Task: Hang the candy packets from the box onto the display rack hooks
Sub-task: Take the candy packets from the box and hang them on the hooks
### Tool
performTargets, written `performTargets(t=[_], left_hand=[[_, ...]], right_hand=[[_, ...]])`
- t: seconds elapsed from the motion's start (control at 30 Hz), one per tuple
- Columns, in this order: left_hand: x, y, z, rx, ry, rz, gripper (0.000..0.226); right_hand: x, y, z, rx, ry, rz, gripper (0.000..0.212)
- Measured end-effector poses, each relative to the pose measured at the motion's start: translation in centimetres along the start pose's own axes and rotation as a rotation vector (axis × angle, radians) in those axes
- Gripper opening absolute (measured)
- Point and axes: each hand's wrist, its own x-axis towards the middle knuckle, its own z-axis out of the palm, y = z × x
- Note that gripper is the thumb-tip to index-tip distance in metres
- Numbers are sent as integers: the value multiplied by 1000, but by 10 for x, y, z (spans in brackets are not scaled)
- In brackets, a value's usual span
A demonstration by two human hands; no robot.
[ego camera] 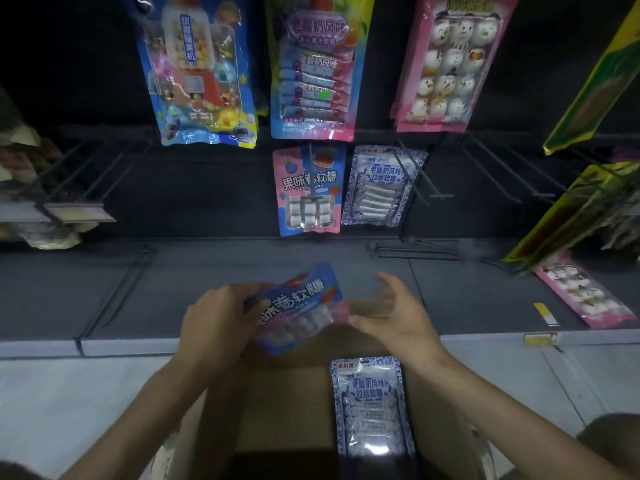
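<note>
The left hand point(216, 320) is gripping a blue-and-pink candy packet point(301, 306) by its left end, with the fingers curled round it, and is holding it tilted just above the far edge of the cardboard box point(287, 410). The right hand point(394, 313) is hovering over that same edge, at the packet's right end, with fingers relaxed and spread. It is blurred, so I cannot tell if it is touching the packet. Inside the box, a blue-and-white packet point(372, 407) is lying near the right wall. Beyond the box, a second blue-and-pink packet point(308, 190) is hanging on the display rack point(207, 188).

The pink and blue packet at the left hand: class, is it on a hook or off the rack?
Off the rack. The left hand grips the packet above the cardboard box, below the hooks.
</note>
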Motion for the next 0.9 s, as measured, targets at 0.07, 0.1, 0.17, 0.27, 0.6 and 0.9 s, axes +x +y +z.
performTargets(t=[0.07, 0.1, 0.17, 0.27, 0.6, 0.9], left_hand=[[2, 10, -4, 136, -42, 117, 26], [2, 15, -6, 176, -63, 161, 26], [3, 18, -7, 233, -95, 231, 25], [3, 22, -10, 250, -166, 257, 29], [18, 10, -17, -424, -226, 105, 22], [-4, 18, -3, -1102, -235, -336, 52]], right_hand=[[-7, -6, 2, -169, -61, -75, 101], [-10, -7, 7, -216, -102, -90, 103], [-13, -4, 17, -213, -179, -104, 102], [-12, 4, 27, -132, -247, -79, 66], [3, 14, 27, 222, -282, 24, 26], [-1, 3, 6, 410, -332, 56, 30]])
